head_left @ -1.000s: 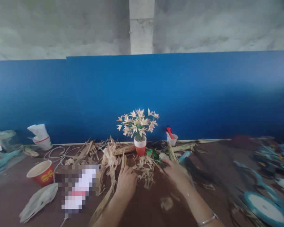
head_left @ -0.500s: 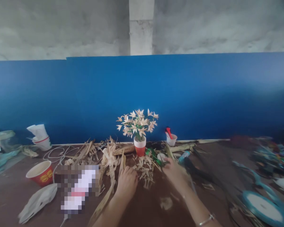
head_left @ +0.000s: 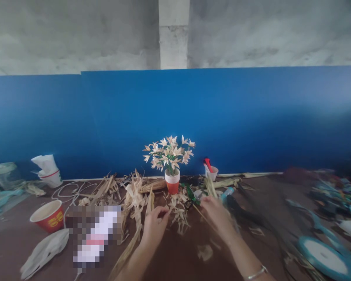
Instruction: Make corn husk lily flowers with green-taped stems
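My left hand [head_left: 155, 226] is just left of a small heap of pale cut husk pieces [head_left: 179, 214], thumb and fingertips drawn together. Whatever sits in that pinch is too small to make out. To the right of the heap, my right hand [head_left: 215, 212] has its fingers closed, with their tips partly hidden; a thin strip runs below them, but I cannot tell whether it is held. Dry corn husk [head_left: 211, 187] stands just beyond this hand. Behind the heap, pale star-shaped flowers [head_left: 171, 152] rise from a red and white pot [head_left: 172, 184].
Corn husks [head_left: 136, 193] lie left of the pot. A red paper bowl [head_left: 48, 216], a white cable [head_left: 73, 191] and a blurred-out object [head_left: 98, 236] are at left. A small cup [head_left: 213, 171] with a red-handled tool stands behind; a blue ribbon roll [head_left: 323, 255] lies right.
My left hand has turned and lifted slightly from the heap's edge, its fingertips now pinched. My right hand has shifted slightly, and its fingers have drawn in.
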A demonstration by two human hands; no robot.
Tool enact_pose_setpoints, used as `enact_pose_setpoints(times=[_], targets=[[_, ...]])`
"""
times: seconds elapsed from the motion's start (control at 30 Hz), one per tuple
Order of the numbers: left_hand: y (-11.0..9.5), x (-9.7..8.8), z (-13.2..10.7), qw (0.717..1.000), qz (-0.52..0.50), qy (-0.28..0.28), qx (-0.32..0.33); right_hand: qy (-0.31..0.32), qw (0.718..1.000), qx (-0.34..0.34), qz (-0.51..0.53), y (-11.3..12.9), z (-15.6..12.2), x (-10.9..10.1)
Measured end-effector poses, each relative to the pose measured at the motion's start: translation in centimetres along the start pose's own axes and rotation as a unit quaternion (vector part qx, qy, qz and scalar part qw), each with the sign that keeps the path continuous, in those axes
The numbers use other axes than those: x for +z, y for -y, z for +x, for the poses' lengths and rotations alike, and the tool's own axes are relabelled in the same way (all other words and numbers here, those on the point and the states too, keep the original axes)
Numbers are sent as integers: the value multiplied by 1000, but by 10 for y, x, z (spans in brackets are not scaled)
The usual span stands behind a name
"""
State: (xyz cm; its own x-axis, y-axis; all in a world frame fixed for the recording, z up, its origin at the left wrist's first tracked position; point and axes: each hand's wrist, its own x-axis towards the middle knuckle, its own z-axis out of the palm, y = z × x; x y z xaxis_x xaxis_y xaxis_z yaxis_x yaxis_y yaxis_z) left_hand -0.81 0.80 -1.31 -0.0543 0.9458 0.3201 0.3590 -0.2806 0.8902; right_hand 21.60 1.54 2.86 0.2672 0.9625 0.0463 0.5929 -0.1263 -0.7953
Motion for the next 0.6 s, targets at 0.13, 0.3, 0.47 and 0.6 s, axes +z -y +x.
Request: enact_pose_setpoints(times=[0.13,0.3,0.47,0.6], targets=[[-5,0,2,991,-116,-14,-62,19,979,-55,-196,-1,-6,4],[-5,3,2,976,-189,17,-102,38,926,-113,-359,-2,-15,13],[-12,3,0,940,-297,14,-166,-10,908,-121,-402,11,-23,-3],[-28,-1,-3,871,-434,31,-230,10,945,-145,-292,20,-26,-10]])
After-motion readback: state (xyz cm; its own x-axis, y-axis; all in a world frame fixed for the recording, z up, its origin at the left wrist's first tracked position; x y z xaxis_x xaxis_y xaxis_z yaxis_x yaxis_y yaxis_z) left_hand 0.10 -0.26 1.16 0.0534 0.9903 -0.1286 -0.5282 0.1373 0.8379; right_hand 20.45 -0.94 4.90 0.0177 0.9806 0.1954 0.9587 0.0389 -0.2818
